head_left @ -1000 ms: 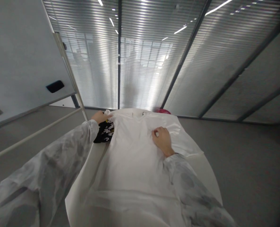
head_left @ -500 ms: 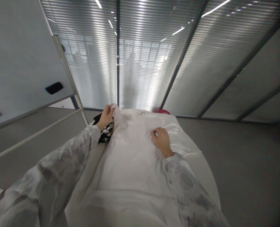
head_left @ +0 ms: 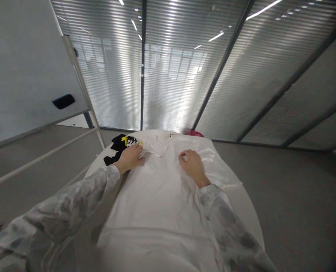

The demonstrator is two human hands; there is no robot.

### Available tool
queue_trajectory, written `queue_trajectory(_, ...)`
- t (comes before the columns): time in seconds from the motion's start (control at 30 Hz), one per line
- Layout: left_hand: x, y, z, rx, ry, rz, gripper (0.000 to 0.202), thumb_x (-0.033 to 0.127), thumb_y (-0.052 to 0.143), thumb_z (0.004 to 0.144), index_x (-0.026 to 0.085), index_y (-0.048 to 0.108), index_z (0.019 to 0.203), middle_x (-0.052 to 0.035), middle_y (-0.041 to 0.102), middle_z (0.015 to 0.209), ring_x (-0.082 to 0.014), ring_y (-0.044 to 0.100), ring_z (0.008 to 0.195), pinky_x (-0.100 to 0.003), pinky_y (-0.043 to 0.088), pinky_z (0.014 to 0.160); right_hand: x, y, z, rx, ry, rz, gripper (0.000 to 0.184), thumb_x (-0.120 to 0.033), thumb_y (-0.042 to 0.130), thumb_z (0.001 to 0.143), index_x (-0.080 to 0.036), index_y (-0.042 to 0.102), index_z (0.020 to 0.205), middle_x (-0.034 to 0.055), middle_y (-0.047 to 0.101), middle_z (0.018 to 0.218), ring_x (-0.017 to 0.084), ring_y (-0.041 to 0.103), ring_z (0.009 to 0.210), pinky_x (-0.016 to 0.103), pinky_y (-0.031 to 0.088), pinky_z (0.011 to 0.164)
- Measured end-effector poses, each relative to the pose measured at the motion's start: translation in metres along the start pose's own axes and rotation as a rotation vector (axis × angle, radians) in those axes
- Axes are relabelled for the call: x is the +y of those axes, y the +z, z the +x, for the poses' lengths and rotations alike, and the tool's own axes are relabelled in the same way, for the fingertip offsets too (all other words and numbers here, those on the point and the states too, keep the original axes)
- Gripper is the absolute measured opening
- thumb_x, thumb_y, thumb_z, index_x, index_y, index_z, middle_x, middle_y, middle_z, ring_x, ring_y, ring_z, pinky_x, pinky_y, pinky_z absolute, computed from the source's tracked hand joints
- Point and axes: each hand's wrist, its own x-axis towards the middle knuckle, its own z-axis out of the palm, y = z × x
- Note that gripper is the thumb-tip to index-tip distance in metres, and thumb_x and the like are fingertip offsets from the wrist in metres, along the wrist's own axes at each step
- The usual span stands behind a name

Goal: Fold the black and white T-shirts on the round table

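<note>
A white shirt (head_left: 162, 189) lies spread along a round white table (head_left: 241, 204), collar at the far end. My left hand (head_left: 130, 158) rests flat on the shirt's left shoulder, fingers stretched over the sleeve, which is folded inward toward the collar. My right hand (head_left: 192, 164) sits on the right shoulder area with its fingers curled into the fabric. Both of my arms are in pale mottled sleeves.
A black garment with yellow and white print (head_left: 119, 145) lies on the table left of the shirt. Something red (head_left: 194, 133) shows past the table's far edge. A whiteboard on a metal stand (head_left: 82, 90) is at the left, and a glass wall with blinds stands behind.
My left hand lifted the shirt's left sleeve, brought it inward and laid it on the shirt, uncovering more of the black garment. My right hand stayed in place.
</note>
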Motion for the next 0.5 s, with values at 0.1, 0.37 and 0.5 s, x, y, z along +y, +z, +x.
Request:
queue_trajectory(0.1, 0.007, -0.001, -0.008, -0.057, -0.170, -0.021, 0.042, 0.055, 0.068, 0.097, 0.021, 0.066, 0.122, -0.0129, 0.075, 0.122, -0.0308, 0.075, 0.108, -0.037, 0.057, 0.090, -0.021, -0.001, 0.032, -0.172, -0.088, 0.042, 0.026, -0.038, 0.067, 0.101, -0.021, 0.073, 0.120, 0.0103, 0.077, 0.123, 0.029, 0.066, 0.116, 0.040, 0.047, 0.106)
queue_trajectory(0.37, 0.025, -0.013, -0.020, -0.164, -0.225, -0.042, 0.020, 0.039, 0.066, 0.098, 0.022, 0.068, 0.106, -0.0100, 0.079, 0.105, -0.0292, 0.077, 0.101, -0.035, 0.054, 0.086, -0.064, 0.044, 0.109, -0.406, -0.007, -0.020, 0.045, -0.048, 0.070, 0.102, -0.017, 0.073, 0.135, 0.0160, 0.075, 0.136, 0.029, 0.067, 0.126, 0.036, 0.049, 0.105)
queue_trajectory(0.5, 0.026, -0.015, -0.030, -0.186, -0.242, -0.052, 0.032, 0.046, 0.069, 0.097, 0.022, 0.065, 0.117, -0.0091, 0.079, 0.102, -0.0294, 0.078, 0.095, -0.036, 0.054, 0.085, -0.069, 0.061, 0.118, -0.399, 0.050, -0.047, 0.032, -0.043, 0.073, 0.098, -0.019, 0.081, 0.119, 0.0171, 0.077, 0.128, 0.031, 0.067, 0.125, 0.039, 0.048, 0.108)
